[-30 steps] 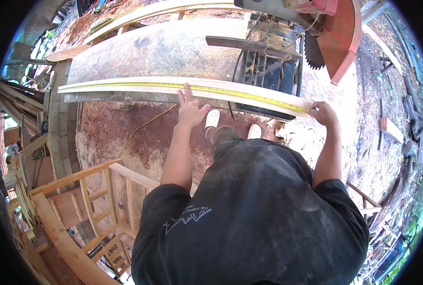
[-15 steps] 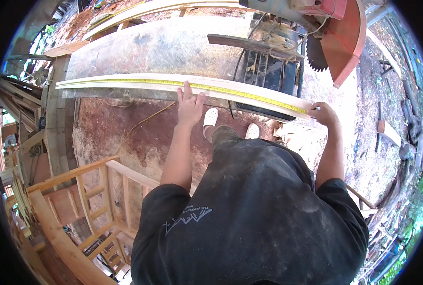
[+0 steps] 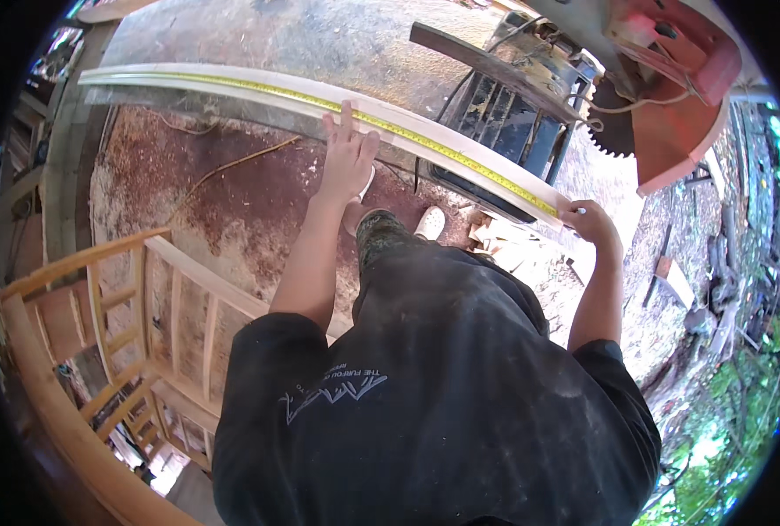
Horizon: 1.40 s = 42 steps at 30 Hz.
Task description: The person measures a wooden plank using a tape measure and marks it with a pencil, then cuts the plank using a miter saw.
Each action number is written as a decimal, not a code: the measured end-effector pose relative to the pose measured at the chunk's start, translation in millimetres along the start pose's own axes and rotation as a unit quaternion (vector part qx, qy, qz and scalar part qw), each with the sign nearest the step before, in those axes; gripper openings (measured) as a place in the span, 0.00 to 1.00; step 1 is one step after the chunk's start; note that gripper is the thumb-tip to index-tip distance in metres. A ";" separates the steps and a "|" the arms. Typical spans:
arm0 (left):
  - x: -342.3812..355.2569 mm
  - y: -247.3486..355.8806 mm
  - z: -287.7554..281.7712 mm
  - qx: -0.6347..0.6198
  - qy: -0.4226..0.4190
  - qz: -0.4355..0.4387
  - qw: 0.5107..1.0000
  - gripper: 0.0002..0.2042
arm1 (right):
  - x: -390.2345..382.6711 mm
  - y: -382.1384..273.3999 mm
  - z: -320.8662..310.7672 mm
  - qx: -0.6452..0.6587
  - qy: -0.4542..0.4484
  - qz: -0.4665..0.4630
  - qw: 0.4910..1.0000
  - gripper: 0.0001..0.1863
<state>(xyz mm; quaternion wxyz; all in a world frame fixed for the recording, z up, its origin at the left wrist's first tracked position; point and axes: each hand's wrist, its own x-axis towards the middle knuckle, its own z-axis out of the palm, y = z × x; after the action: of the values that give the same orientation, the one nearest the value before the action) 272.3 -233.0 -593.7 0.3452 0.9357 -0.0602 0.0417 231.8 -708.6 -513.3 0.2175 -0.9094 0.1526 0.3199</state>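
A long pale wooden board (image 3: 425,144) lies across a worn sheet-topped bench (image 3: 267,44), with a yellow tape measure (image 3: 460,158) stretched along it. My left hand (image 3: 346,149) is open, fingertips resting on the board and tape left of the saw, index finger extended. My right hand (image 3: 587,219) is closed on the board's right end and the tape there; a small white item, too small to name, shows at its fingers. A red-guarded circular saw (image 3: 675,105) with a toothed blade stands above the board's right part, over a black metal base (image 3: 486,114).
A dark bar (image 3: 469,53) lies across the saw base. Wooden frames with rungs (image 3: 109,298) stand at the lower left, near stacked timber (image 3: 21,175). A thin cord or rod (image 3: 232,167) lies on the stained floor by my feet. Branches, debris and greenery (image 3: 732,394) are at the right.
The view has turned, so the board sits higher and more slanted and more greenery shows at the right. Both hands remain on the board and tape.
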 end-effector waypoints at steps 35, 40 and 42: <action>-1.1 -2.2 -10.1 0.018 0.002 -0.007 1.000 0.29 | 7.4 10.8 -3.9 0.002 -0.024 0.007 1.000 0.20; -0.2 -0.9 -10.9 0.001 0.019 -0.020 1.000 0.29 | 7.3 10.8 -5.0 -0.003 -0.021 0.007 1.000 0.20; 0.6 -2.0 -11.0 -0.020 0.044 -0.018 0.999 0.29 | 8.2 13.2 -5.1 0.001 -0.021 0.005 1.000 0.20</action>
<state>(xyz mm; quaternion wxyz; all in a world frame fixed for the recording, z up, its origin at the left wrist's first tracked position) 272.8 -224.4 -586.5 0.3667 0.9268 -0.0287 0.0759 235.1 -723.6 -519.0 0.2204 -0.9015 0.1525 0.3399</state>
